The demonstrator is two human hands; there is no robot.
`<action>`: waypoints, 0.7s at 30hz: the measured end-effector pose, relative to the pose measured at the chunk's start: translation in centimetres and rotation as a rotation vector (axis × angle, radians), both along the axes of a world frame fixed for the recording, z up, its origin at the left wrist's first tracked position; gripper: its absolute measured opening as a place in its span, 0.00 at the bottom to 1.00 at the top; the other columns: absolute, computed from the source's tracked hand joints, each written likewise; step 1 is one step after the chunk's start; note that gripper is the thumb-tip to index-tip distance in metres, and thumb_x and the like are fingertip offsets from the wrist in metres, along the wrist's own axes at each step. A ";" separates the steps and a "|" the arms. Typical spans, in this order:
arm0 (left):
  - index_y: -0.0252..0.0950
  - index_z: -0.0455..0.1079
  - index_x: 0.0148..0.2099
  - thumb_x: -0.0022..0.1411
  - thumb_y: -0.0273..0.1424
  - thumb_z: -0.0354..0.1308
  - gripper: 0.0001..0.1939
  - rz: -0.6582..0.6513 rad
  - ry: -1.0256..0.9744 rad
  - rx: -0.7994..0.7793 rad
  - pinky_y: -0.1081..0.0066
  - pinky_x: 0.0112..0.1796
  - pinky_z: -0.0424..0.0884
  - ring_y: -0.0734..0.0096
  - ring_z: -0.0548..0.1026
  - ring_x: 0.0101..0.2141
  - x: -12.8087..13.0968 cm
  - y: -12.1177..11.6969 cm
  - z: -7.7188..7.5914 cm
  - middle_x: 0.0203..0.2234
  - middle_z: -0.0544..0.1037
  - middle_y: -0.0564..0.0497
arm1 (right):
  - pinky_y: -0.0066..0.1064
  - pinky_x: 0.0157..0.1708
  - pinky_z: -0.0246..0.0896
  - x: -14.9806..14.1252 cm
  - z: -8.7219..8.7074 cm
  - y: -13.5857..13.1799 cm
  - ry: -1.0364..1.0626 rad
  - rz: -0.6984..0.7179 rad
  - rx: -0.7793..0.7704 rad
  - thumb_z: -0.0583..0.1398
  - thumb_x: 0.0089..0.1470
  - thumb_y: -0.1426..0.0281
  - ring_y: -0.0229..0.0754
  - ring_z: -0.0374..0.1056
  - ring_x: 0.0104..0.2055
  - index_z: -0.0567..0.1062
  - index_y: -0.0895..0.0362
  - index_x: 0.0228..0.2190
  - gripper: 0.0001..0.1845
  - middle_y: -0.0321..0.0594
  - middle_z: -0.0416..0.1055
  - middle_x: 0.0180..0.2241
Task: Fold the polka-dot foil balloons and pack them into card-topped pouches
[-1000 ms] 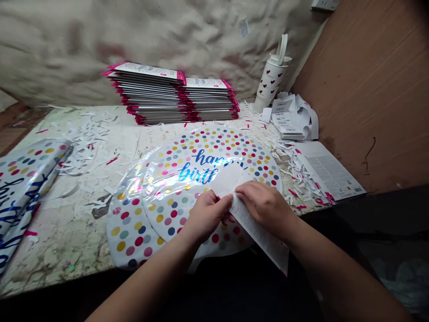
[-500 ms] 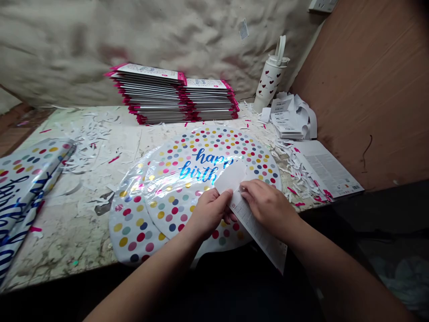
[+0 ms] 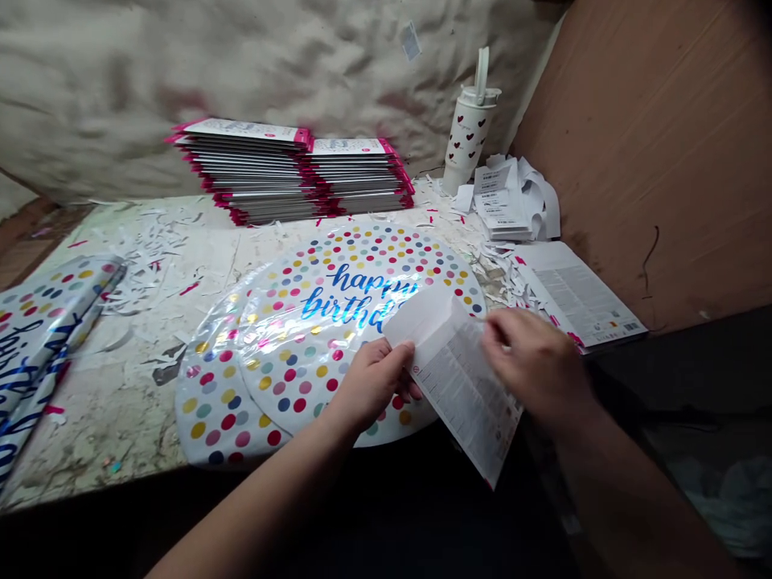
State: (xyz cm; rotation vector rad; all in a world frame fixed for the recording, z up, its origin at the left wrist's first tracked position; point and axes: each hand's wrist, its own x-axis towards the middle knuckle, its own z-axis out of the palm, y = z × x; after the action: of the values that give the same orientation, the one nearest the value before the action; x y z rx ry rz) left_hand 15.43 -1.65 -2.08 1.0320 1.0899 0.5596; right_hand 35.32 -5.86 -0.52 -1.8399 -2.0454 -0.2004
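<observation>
A flat round foil balloon (image 3: 314,322) with coloured dots and blue "happy birthday" lettering lies on the table, a second one under it. My left hand (image 3: 371,382) pinches the left edge of a printed white packaging sleeve (image 3: 464,386) held over the balloon's near right side. My right hand (image 3: 536,366) rests on the sleeve's right edge, blurred by motion, fingers curled over it.
Two stacks of pink-edged flat packs (image 3: 289,169) stand at the back. A white tumbler with hearts (image 3: 464,133) and a pile of labels (image 3: 507,205) sit back right. A printed card (image 3: 572,293) lies right, folded dotted foil (image 3: 36,330) left, paper scraps (image 3: 150,249) around. Brown board wall (image 3: 663,145) right.
My right hand slid right along the sleeve, away from my left hand, uncovering more of its printed face. My left hand kept its pinch. The view shifted slightly.
</observation>
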 end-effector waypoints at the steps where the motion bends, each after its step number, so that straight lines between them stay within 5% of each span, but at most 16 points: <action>1: 0.30 0.66 0.23 0.55 0.39 0.52 0.17 0.023 -0.003 -0.008 0.77 0.17 0.64 0.74 0.70 0.14 0.0 0.1 -0.1 0.13 0.72 0.47 | 0.30 0.26 0.52 2.0 0.0 -0.6 0.005 -0.062 -0.056 0.53 0.52 0.72 0.40 0.64 0.26 0.68 0.56 0.24 0.07 0.38 0.68 0.25; 4: 0.30 0.65 0.28 0.52 0.36 0.54 0.12 0.142 -0.037 -0.041 0.78 0.17 0.64 0.74 0.71 0.15 0.0 0.4 -0.3 0.14 0.72 0.49 | 0.29 0.19 0.46 6.6 -0.4 -2.5 -0.041 -0.123 -0.362 0.58 0.48 0.65 0.38 0.61 0.19 0.66 0.54 0.17 0.12 0.34 0.66 0.18; 6: 0.32 0.63 0.32 0.50 0.33 0.56 0.09 0.250 -0.058 -0.060 0.79 0.17 0.64 0.73 0.72 0.17 0.3 0.3 -0.3 0.16 0.73 0.51 | 0.30 0.18 0.49 6.7 -0.8 -3.2 0.005 -0.047 -0.429 0.60 0.46 0.58 0.40 0.62 0.20 0.67 0.54 0.19 0.14 0.35 0.67 0.19; 10: 0.33 0.61 0.34 0.50 0.28 0.56 0.08 0.416 -0.147 -0.031 0.78 0.20 0.67 0.72 0.74 0.21 1.6 -1.0 0.3 0.20 0.73 0.53 | 0.41 0.40 0.61 0.9 -1.0 -2.4 0.131 0.277 -0.107 0.61 0.45 0.53 0.53 0.64 0.44 0.67 0.58 0.47 0.31 0.51 0.68 0.44; 13: 0.33 0.62 0.35 0.54 0.30 0.56 0.08 0.411 -0.190 0.103 0.76 0.23 0.69 0.73 0.73 0.23 1.5 -2.5 1.2 0.23 0.72 0.53 | 0.44 0.42 0.61 -2.9 -0.4 -0.5 0.037 0.399 0.102 0.56 0.53 0.69 0.53 0.63 0.44 0.63 0.62 0.53 0.25 0.53 0.67 0.46; 16: 0.35 0.64 0.40 0.58 0.35 0.55 0.10 0.341 -0.030 0.423 0.72 0.26 0.71 0.73 0.73 0.25 -0.9 -3.4 2.1 0.32 0.74 0.48 | 0.42 0.38 0.63 -3.2 0.1 1.6 0.074 0.484 0.303 0.52 0.53 0.79 0.49 0.65 0.40 0.68 0.62 0.48 0.20 0.50 0.70 0.38; 19: 0.39 0.62 0.49 0.49 0.32 0.64 0.25 0.505 0.389 1.031 0.65 0.38 0.71 0.63 0.72 0.40 -4.7 -3.2 2.3 0.46 0.69 0.45 | 0.40 0.40 0.64 -1.8 -0.8 3.3 0.332 0.655 0.381 0.53 0.51 0.80 0.46 0.65 0.42 0.70 0.59 0.45 0.19 0.46 0.68 0.37; 21: 0.42 0.58 0.55 0.46 0.30 0.66 0.34 0.382 0.710 1.376 0.57 0.49 0.65 0.55 0.65 0.51 -6.9 -2.7 1.8 0.54 0.62 0.44 | 0.41 0.46 0.62 -1.2 -2.4 4.0 0.513 0.782 0.326 0.53 0.51 0.80 0.43 0.66 0.43 0.70 0.57 0.43 0.18 0.43 0.68 0.37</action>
State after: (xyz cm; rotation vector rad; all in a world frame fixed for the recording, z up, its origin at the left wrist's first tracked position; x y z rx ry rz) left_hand 8.52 -4.38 -0.30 2.3504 1.5285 1.4080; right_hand 34.16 -1.86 -2.94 -0.7108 -2.0242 0.1373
